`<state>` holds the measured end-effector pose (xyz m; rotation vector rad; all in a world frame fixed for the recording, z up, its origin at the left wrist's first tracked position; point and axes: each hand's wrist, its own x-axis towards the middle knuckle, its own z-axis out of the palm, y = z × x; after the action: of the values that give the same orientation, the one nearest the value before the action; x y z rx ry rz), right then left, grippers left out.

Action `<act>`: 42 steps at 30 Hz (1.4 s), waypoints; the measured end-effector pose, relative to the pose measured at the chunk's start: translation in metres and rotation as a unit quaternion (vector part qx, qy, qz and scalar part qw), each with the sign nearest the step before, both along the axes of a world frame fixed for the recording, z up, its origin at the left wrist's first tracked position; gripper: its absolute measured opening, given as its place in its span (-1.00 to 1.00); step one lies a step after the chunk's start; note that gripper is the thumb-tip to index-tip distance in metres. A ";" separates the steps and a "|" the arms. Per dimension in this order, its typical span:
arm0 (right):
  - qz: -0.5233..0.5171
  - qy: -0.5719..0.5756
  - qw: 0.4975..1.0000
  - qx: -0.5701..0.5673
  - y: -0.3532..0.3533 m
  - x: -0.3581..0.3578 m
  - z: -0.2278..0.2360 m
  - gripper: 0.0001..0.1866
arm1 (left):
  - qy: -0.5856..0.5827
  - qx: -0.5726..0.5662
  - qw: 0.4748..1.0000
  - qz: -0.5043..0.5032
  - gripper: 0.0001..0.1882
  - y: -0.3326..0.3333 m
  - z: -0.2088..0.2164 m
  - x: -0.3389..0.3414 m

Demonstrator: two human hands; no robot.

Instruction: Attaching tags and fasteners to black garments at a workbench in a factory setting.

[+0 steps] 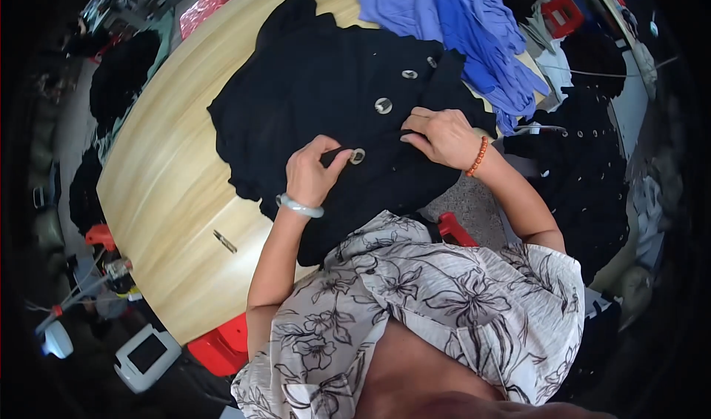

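**Black garment on the table, both hands on it**

Got a black garment (pixel 296 108) here, spread rumpled across a pale wood-grain table (pixel 167 211) and hanging past the near edge toward the lap. Left hand (pixel 309 173) around the middle of it: thumb and forefinger nearly together, pinching a bit of dark cloth, thumb tip right up by a round, pale-rimmed button (pixel 358 156). Right hand (pixel 444 139) just off to the right, fingers curled in, thumb and forefinger almost closed on a fold of the same cloth. Can't tell how tight, tbh. Pale bangle (pixel 301 208) on the left wrist, orange beaded bracelet (pixel 478 157) on the right.

Also on the table: a small slim tool (pixel 224 241) on the bare wood to the left, too tiny to make out properly, plus a heap of purple-blue cloth (pixel 415 5) at the far side.
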<state>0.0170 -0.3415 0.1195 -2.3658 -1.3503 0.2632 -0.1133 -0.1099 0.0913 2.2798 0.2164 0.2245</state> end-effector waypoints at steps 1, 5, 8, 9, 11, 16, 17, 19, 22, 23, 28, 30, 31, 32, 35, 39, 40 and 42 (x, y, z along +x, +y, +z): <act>-0.015 -0.017 1.000 -0.002 -0.004 0.002 0.001 -0.85 | -0.045 0.001 0.999 -0.011 -0.82 -0.002 0.005 0.005; -0.017 -0.031 0.998 0.047 -0.006 0.001 -0.004 -0.85 | -0.105 0.049 0.991 -0.067 -0.83 -0.019 0.018 0.036; -0.019 -0.030 0.995 0.095 -0.005 0.001 -0.009 -0.84 | -0.151 0.072 0.981 -0.095 -0.76 -0.041 0.010 0.076; -0.021 -0.031 0.994 0.105 -0.005 0.002 -0.009 -0.85 | -0.097 0.110 0.985 -0.091 -0.79 -0.047 0.007 0.088; -0.011 -0.030 0.991 0.126 -0.005 0.005 -0.009 -0.85 | -0.036 0.107 0.988 -0.107 -0.85 -0.049 0.002 0.098; -0.026 0.019 0.988 0.149 0.000 0.002 -0.009 -0.85 | 0.070 -0.142 0.984 -0.081 -0.87 -0.041 -0.001 0.100; -0.029 0.023 0.990 0.138 0.001 0.002 -0.009 -0.83 | 0.090 -0.245 0.962 -0.075 -0.87 -0.040 -0.001 0.101; -0.026 0.017 0.987 0.157 0.003 0.001 -0.009 -0.82 | 0.130 -0.373 0.916 -0.068 -0.88 -0.038 -0.002 0.101; -0.030 0.001 0.988 0.151 0.004 0.001 -0.008 -0.77 | 0.168 -0.403 0.899 -0.037 -0.85 -0.036 -0.004 0.099; -0.047 0.024 0.984 0.169 0.003 0.000 -0.007 -0.74 | 0.152 -0.415 0.896 -0.046 -0.85 -0.037 -0.005 0.097; -0.046 0.000 0.990 0.134 0.006 -0.001 -0.003 -0.56 | 0.079 -0.454 0.886 -0.041 -0.91 -0.046 -0.015 0.091; -0.017 -0.040 0.991 0.123 0.005 0.000 -0.002 -0.51 | 0.077 -0.429 0.900 -0.025 -0.90 -0.049 -0.018 0.091; -0.016 -0.044 0.992 0.113 0.005 0.000 -0.002 -0.52 | 0.083 -0.415 0.906 -0.016 -0.90 -0.049 -0.019 0.092; -0.010 -0.038 0.993 0.108 0.004 0.001 -0.002 -0.55 | 0.071 -0.421 0.904 -0.024 -0.90 -0.048 -0.019 0.092; 0.003 -0.041 0.994 0.103 0.003 0.002 -0.005 -0.59 | 0.084 -0.430 0.897 -0.055 -0.84 -0.042 -0.015 0.089; -0.005 -0.006 0.993 0.120 0.004 0.001 -0.007 -0.67 | 0.049 -0.296 0.936 -0.183 -0.59 -0.038 -0.008 0.070; -0.022 0.022 0.994 0.102 0.004 0.001 -0.007 -0.67 | 0.041 -0.229 0.957 -0.172 -0.63 -0.040 -0.007 0.066; -0.004 0.052 0.991 0.121 0.005 0.004 -0.005 -0.68 | 0.005 -0.136 0.983 -0.122 -0.70 -0.045 -0.006 0.063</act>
<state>0.0209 -0.3363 0.1149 -2.1265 -1.2493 0.2049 -0.0501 -0.1547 0.0849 2.0116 -0.0284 0.0519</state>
